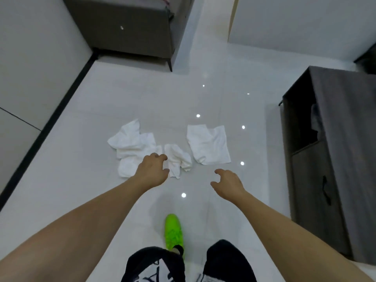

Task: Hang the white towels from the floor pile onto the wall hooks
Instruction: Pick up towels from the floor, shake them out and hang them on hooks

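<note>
Presently listed: three white towels on pale glossy floor tiles (213,94), scattered rather than stacked, presumably dropped loose and so lying crumpled. Left towel (132,143), largest heap, folded over itself; middle towel (177,159), small and bunched, just beside the left one; right towel (209,145), flatter, a little apart. None lifted yet, none hung; wall hooks not in view. Left hand (153,169) reaching down over the near edge of the left heap, fingers curled apart and closing on nothing, fingertips at the gap between left and middle towels; contact with cloth not discernible. Right hand (227,184) hovering above bare tile short of the right towel, fingers spread and loosely bent, empty. Both arms extended forward, likely a two-handed gather. Surroundings: green shoe (174,231) planted on tile behind the hands; dark cabinet (335,159) close on the right, limiting sideways room; grey furniture (126,29) at far left; black skirting along the left wall (30,47). Nothing lying between hands and towels.
</note>
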The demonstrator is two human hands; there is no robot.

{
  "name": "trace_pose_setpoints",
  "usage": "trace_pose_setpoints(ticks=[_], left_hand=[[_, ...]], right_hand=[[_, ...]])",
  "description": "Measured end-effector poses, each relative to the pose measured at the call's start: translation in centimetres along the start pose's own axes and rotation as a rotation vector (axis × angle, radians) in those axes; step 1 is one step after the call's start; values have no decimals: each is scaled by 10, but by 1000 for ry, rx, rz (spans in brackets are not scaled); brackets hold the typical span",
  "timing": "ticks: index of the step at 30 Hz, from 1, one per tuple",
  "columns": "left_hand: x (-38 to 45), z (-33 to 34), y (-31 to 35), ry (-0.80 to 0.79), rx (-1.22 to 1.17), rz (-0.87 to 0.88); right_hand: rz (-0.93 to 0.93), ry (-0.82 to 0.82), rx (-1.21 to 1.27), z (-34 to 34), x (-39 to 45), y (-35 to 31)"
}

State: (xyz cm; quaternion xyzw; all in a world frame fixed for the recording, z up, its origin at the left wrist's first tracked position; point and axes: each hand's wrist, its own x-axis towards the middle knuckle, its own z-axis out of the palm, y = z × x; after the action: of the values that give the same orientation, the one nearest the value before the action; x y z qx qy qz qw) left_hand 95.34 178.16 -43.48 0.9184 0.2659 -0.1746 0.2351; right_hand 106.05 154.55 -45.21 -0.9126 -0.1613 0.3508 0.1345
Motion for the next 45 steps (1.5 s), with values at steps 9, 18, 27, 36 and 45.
trace_pose_setpoints(ticks=[9,18,27,36,45], left_hand=[[148,85,0,-74,-155,-169],[315,285,-25,-193,-263,-417],[426,444,-53,-196,-337,-472],[430,458,-46,-234,-341,-467],[378,256,55,-198,-308,-312]], right_hand=[[90,-161,34,17,188,48],[350,-236,423,137,454,127],[798,-345,1152,267,609,162],[837,-212,1211,279,632,148],[351,-50,910,74,502,80]])
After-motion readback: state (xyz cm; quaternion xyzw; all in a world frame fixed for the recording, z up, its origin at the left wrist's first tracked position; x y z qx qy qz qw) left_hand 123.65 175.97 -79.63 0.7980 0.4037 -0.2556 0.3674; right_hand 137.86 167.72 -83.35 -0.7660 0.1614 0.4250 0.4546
